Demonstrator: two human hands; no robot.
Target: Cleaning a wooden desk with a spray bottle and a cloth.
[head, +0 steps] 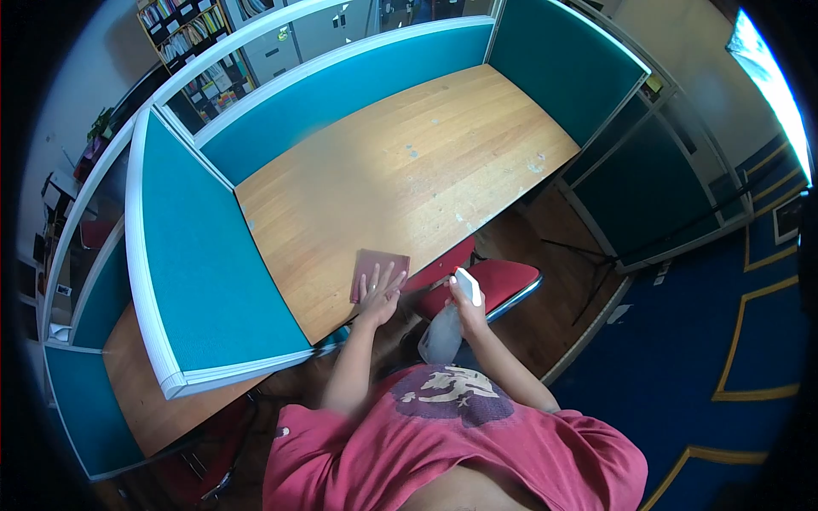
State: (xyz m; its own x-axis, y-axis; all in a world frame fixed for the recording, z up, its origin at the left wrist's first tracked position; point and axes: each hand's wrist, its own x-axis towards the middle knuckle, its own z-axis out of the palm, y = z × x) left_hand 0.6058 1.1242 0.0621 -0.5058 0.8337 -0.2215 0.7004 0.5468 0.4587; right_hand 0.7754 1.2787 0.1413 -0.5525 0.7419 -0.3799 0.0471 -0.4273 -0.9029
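Note:
My left hand (381, 297) lies flat with fingers spread on a folded maroon cloth (367, 260). The cloth rests at the near edge of a wooden desk (396, 172), by its left corner. Over the desk's front edge, to the right, my right hand (470, 311) grips a spray bottle (442, 335) by its neck. Its body is translucent, and its white trigger head (469, 287) has a red tip pointing towards the desk. Part of the bottle is hidden behind my hand.
Teal partition panels (211, 255) with white frames enclose the desk on the left, back and right. A red chair (505, 281) stands under the front edge. Pale marks (535, 167) dot the desktop. A thin-legged stand (594, 262) is at right.

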